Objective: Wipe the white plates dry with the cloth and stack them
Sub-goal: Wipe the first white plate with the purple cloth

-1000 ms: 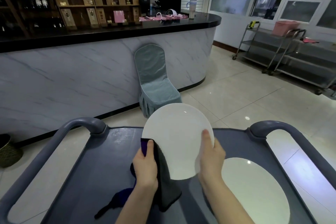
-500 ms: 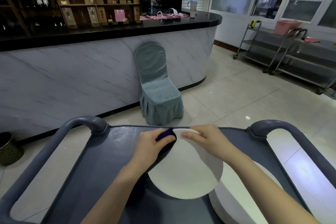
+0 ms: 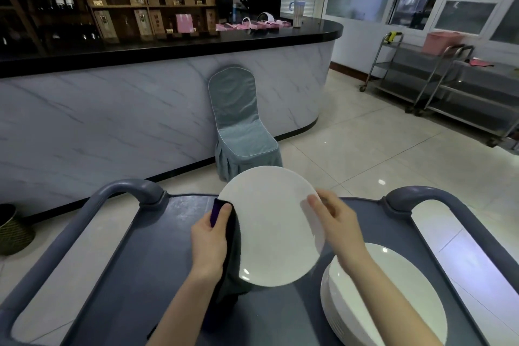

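Observation:
A white plate (image 3: 269, 225) is held tilted above the grey cart top (image 3: 157, 267), its face toward me. My left hand (image 3: 209, 244) grips the dark cloth (image 3: 231, 264) against the plate's left rim, the cloth hanging down behind and below it. My right hand (image 3: 335, 222) pinches the plate's right rim with thumb and fingers. A stack of white plates (image 3: 387, 306) sits on the cart at the lower right, partly hidden by my right forearm.
The cart has curved grey handles at the left (image 3: 123, 191) and right (image 3: 421, 196). Beyond it stand a covered chair (image 3: 241, 126) against a marble counter (image 3: 112, 109), steel trolleys (image 3: 449, 87) at the far right, and a basket (image 3: 11, 230) on the floor at left.
The plate was turned in both hands, tipped nearly flat half a second ago, and is now raised and tilted again. My left hand slid with the cloth along the rim.

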A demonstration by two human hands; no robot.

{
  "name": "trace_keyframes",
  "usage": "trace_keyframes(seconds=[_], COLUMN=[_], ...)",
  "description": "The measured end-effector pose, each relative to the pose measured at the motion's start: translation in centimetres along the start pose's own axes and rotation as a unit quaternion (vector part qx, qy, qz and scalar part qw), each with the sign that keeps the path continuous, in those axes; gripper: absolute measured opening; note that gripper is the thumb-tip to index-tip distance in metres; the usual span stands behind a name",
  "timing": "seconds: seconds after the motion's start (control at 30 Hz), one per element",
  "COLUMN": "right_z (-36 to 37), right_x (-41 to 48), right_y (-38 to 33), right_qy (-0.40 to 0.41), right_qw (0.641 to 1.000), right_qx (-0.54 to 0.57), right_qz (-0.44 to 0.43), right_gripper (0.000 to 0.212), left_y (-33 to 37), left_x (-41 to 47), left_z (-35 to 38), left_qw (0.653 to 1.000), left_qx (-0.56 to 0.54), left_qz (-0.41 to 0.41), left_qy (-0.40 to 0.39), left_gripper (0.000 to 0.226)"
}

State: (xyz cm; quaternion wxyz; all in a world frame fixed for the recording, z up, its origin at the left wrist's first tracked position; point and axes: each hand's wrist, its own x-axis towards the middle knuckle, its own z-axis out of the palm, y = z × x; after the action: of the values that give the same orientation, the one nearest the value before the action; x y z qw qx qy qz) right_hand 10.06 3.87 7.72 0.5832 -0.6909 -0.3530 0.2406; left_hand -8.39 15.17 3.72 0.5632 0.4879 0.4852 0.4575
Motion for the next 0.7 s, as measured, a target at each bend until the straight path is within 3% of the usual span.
trace_keyframes(seconds=[0.13,0.23,0.33,0.43,0.47,0.57,0.63,0.7], right_z=[-0.7,-0.3,-0.8,-0.2,0.9,5.4,6.8,6.2], right_x=[2.4,3.0,2.8,1.9,1.3,-1.5,-2.8,-3.4], right_y=[-2.7,-2.8,-2.8,-2.0,-1.3,0.7,1.9,2.8], right_qy=[-0.180,-0.209,-0.144,0.014,0.080,0.228,0.240,0.175], right_qw=[0.964,0.951,0.972,0.999,0.994,0.930,0.919,0.952], right_qx=[-0.182,-0.215,-0.172,-0.021,0.047,0.229,0.250,0.198], right_qz=[-0.074,-0.081,-0.073,0.021,0.065,0.175,0.186,0.157], right_gripper=[0.021,0.045,0.042,0.037,0.036,0.033,0.029,0.028], left_y=[1.8,2.2,1.9,0.5,-0.3,-2.3,-2.7,-2.6], left_x=[0.6,1.1,1.1,0.3,-0.2,-1.8,-2.1,-1.4], left_z=[0.5,1.2,1.1,1.3,1.7,3.5,3.7,2.8], left_qw=[0.974,0.954,0.970,0.996,0.999,0.982,0.976,0.976], left_qx=[0.116,0.161,0.114,0.006,-0.034,-0.105,-0.114,-0.098], left_qz=[0.136,0.181,0.139,0.030,-0.022,-0.130,-0.155,-0.173], left_qy=[-0.138,-0.178,-0.164,-0.078,-0.034,0.091,0.104,0.088], left_gripper=[0.032,0.034,0.033,0.031,0.028,0.021,0.019,0.022])
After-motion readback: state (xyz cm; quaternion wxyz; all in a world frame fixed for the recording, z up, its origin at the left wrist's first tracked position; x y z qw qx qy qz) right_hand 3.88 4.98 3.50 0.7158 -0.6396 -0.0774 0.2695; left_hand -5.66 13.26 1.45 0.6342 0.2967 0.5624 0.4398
